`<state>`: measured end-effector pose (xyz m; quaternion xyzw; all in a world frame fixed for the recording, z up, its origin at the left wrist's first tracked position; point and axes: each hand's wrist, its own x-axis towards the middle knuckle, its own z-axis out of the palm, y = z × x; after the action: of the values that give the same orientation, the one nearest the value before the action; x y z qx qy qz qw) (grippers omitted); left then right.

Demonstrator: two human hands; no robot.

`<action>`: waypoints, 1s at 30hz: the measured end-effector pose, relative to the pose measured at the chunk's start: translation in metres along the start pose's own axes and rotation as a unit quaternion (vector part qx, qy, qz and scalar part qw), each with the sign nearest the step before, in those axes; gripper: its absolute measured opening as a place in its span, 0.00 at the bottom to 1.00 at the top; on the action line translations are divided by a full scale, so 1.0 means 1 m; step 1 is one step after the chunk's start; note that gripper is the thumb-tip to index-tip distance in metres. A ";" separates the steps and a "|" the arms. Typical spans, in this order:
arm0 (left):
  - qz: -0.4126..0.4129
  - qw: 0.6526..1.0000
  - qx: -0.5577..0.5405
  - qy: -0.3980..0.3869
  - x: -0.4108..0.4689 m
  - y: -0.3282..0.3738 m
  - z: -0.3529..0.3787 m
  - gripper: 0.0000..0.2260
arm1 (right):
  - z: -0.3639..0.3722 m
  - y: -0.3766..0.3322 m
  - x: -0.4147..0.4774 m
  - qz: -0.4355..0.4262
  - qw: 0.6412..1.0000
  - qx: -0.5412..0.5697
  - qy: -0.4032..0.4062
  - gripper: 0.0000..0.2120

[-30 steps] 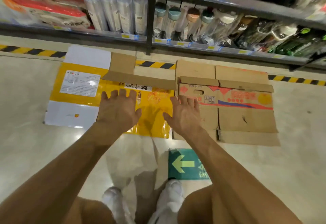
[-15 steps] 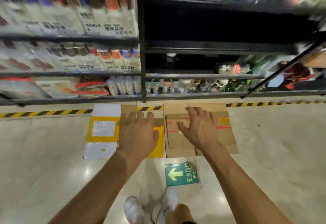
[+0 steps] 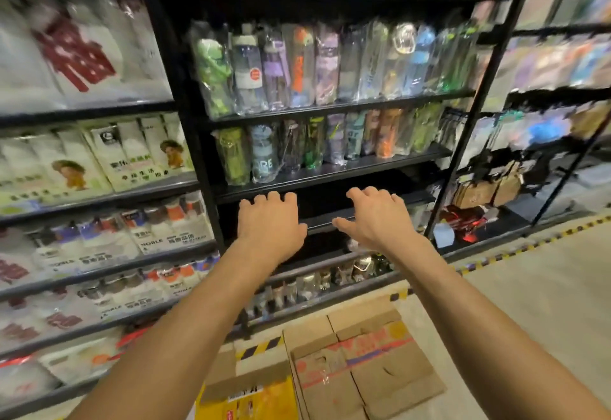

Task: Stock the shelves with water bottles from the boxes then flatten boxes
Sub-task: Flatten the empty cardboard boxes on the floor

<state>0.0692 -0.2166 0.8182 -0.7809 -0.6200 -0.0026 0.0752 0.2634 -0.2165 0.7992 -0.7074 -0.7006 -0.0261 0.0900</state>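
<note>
My left hand [image 3: 269, 221] and my right hand [image 3: 373, 217] are stretched out in front of me at mid-shelf height, fingers loosely bent, holding nothing. Behind them stands a black shelf unit [image 3: 330, 173]. Wrapped water bottles [image 3: 297, 65] fill its upper shelf and a second row of bottles [image 3: 327, 141] stands one shelf below. More bottles [image 3: 317, 284] sit on the lowest shelf. On the floor below lie a flattened brown box [image 3: 380, 370] and a flattened yellow box [image 3: 251, 399], side by side.
Shelves at the left carry white packets [image 3: 99, 155] and small bottles [image 3: 165, 227]. A further rack [image 3: 545, 141] with mixed goods stands at the right. Yellow-black hazard tape [image 3: 515, 247] runs along the floor by the shelf base. Pale floor [image 3: 529, 313] spreads to the right.
The view has swung up from the floor to the shelves. Both hands have risen from above the flattened boxes to mid-shelf height, with nothing in them.
</note>
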 end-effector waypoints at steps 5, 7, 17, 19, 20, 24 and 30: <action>0.016 0.999 0.003 0.039 0.029 0.069 -0.058 0.25 | -0.072 0.082 0.007 0.003 0.999 -0.031 0.042 0.33; 0.025 0.999 -0.004 0.047 0.040 0.102 -0.070 0.24 | -0.087 0.122 0.006 0.012 0.998 -0.043 0.047 0.32; 0.101 0.995 0.003 0.015 0.104 0.265 -0.080 0.24 | -0.086 0.300 0.013 0.084 0.996 -0.031 0.000 0.33; 0.105 0.994 0.014 0.026 0.127 0.283 -0.086 0.23 | -0.086 0.333 0.024 0.091 0.995 -0.032 0.008 0.33; 0.103 0.994 0.014 0.032 0.139 0.290 -0.087 0.23 | -0.085 0.348 0.032 0.092 0.995 -0.036 0.011 0.32; 0.081 0.996 0.016 0.022 0.189 0.314 -0.076 0.23 | -0.076 0.386 0.077 0.083 0.996 -0.043 0.014 0.30; 0.028 1.000 0.003 -0.003 0.275 0.354 -0.043 0.22 | -0.052 0.423 0.162 0.036 0.997 -0.065 0.002 0.28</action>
<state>0.4796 -0.0331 0.8468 -0.7979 -0.5980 0.0036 0.0759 0.6921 -0.0667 0.8384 -0.7363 -0.6714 -0.0700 0.0462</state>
